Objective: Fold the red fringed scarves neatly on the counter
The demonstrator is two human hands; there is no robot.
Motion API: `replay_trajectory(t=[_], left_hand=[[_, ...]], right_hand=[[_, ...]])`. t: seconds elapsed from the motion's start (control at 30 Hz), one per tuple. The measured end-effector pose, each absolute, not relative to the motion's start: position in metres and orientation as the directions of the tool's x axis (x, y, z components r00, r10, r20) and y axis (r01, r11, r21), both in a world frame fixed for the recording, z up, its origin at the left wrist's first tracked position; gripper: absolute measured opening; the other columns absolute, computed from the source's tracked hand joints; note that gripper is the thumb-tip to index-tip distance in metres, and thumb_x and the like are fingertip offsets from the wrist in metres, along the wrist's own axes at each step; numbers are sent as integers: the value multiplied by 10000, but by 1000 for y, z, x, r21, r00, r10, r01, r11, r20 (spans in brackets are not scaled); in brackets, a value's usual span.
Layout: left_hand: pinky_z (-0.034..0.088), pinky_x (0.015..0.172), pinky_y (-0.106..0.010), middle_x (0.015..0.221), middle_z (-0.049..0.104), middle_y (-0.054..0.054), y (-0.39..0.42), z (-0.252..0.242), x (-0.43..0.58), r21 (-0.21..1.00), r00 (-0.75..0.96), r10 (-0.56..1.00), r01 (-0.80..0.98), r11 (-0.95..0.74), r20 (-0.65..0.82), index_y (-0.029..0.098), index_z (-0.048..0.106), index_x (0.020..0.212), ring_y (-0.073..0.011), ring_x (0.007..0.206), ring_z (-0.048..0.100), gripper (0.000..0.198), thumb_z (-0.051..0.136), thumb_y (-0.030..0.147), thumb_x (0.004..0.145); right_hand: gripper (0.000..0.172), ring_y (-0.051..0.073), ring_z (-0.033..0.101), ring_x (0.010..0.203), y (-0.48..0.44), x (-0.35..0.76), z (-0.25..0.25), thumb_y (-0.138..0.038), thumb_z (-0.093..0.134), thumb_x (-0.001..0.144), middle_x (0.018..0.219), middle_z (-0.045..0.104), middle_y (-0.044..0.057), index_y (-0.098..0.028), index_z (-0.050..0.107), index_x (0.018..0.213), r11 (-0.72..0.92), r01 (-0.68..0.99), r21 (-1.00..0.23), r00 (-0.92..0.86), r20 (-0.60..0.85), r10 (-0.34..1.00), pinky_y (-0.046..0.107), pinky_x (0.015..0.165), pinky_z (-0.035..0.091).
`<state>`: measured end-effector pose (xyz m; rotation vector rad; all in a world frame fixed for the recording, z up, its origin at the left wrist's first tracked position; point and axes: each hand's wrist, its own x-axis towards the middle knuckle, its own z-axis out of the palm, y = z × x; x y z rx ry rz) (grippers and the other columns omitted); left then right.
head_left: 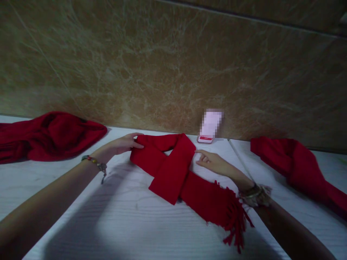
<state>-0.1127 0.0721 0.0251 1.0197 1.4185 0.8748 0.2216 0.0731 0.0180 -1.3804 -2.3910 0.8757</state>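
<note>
A red scarf [172,169] lies on the white wood-grain tabletop, looped so one end crosses over the other. Its fringed end [235,216] points toward the lower right, and the crossing end has a straight edge without visible fringe. At the loop's upper left corner, my left hand [125,143] pinches the cloth, thumb on top. My right hand [213,163] is at the loop's right side, index finger stretched to the scarf's edge and the other fingers loosely curled. That fingertip seems to touch the cloth without gripping it.
A bunched red cloth [62,137] lies at the left and another folded red cloth [295,162] at the right. Near the back edge, a phone [210,124] with a blurred screen leans against the brown marbled wall [162,72]. A seam [240,159] crosses the white tabletop [130,216].
</note>
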Motion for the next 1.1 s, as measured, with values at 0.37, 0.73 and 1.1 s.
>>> replay_trajectory(t=[0.37, 0.73, 1.1], left_hand=[[495, 778, -370, 696, 677, -16, 72, 15, -111, 958, -89, 959, 75, 277, -270, 135, 611, 774, -208, 722, 637, 529, 804, 158, 282], [435, 832, -436, 1061, 559, -155, 69, 11, -99, 610, -243, 965, 781, 133, 100, 100, 407, 1247, -305, 1004, 530, 672, 645, 199, 626], [416, 884, -349, 1116, 524, -131, 14, 10, -33, 364, 407, 910, 838, -406, 77, 140, 469, 1217, -231, 1012, 512, 439, 527, 303, 813]], right_hand=[[187, 224, 615, 874, 160, 146, 15, -117, 578, 721, 950, 661, 129, -104, 627, 901, 345, 825, -448, -364, 45, 930, 297, 756, 467], [480, 253, 510, 1088, 164, 157, 7, -135, 603, 713, 1169, 541, 193, -56, 488, 1173, 437, 812, -387, -414, 146, 899, 381, 946, 382], [397, 254, 532, 1040, 77, 189, 27, -269, 518, 787, 1115, 569, 158, -119, 478, 1153, 517, 743, -426, -570, 3, 821, 423, 916, 392]])
